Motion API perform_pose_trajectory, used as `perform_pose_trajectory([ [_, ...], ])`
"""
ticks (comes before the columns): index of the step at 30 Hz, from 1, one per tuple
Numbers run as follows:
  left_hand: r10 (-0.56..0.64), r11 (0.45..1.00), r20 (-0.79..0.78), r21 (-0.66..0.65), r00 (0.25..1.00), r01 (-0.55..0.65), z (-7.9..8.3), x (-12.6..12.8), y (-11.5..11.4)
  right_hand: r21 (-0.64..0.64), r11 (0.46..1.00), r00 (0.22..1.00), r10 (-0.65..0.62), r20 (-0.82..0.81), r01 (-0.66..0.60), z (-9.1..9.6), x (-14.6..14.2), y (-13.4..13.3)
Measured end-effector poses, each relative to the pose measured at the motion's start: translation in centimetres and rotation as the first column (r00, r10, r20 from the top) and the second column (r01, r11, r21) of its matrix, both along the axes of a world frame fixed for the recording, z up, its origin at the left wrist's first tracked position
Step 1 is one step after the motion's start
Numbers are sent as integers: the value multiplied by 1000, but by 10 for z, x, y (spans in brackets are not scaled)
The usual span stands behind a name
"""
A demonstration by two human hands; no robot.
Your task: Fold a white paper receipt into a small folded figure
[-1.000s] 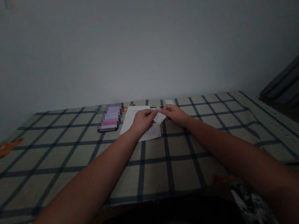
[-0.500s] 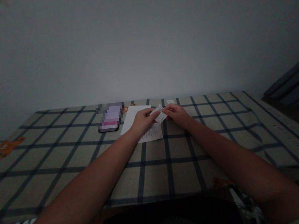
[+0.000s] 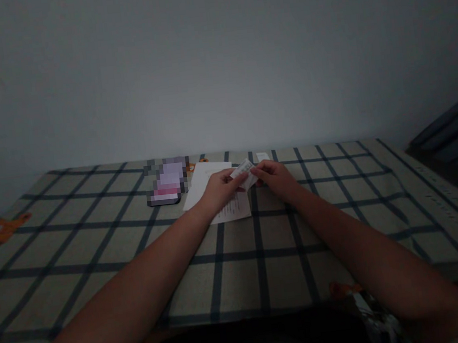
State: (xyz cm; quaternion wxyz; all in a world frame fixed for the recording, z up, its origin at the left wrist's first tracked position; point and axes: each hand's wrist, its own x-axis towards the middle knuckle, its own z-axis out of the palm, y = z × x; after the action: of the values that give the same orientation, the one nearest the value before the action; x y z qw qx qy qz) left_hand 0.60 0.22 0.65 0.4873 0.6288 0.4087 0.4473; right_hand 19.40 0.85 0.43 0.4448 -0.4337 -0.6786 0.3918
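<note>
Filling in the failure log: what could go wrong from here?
1. The left hand and right hand both pinch the small white piece; an uneven pull might crease or tear it.
2. The left hand overlaps the printed sheet in this view; if they touch, it could drag the sheet.

The table [image 3: 88,232] is the reference. It is covered by a pale cloth [image 3: 350,175] with a dark grid pattern. An orange figure [image 3: 6,230] lies at the table's left edge; lettering [image 3: 456,207] runs along its right edge. A plain grey wall [image 3: 218,69] rises behind the table. A dark striped object [image 3: 454,134], unidentifiable, is positioned right of the table. Lighting is dim.
</note>
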Motion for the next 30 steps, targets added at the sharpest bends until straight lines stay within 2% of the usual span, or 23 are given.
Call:
perform_pose_trajectory([
  [2,-19,1000,-32,-13,999,18,-1,-1,1,4,1000,1000,-3,-11,3,0,0,1],
  [5,6,999,-100,42,995,-2,-1,-3,3,-6,1000,1000,16,-3,-16,0,0,1],
  [9,51,992,-122,121,991,-36,1,-5,3,24,998,991,53,124,-57,3,0,-1],
  [17,-64,998,1,-12,998,64,2,0,1,30,999,994,15,104,-18,6,-1,-3],
  [24,-61,998,-32,11,998,61,-7,-2,7,7,998,993,66,98,-67,5,1,-1],
  [30,-6,999,-92,46,996,10,-2,-4,5,14,994,991,105,83,-106,2,1,-1],
])
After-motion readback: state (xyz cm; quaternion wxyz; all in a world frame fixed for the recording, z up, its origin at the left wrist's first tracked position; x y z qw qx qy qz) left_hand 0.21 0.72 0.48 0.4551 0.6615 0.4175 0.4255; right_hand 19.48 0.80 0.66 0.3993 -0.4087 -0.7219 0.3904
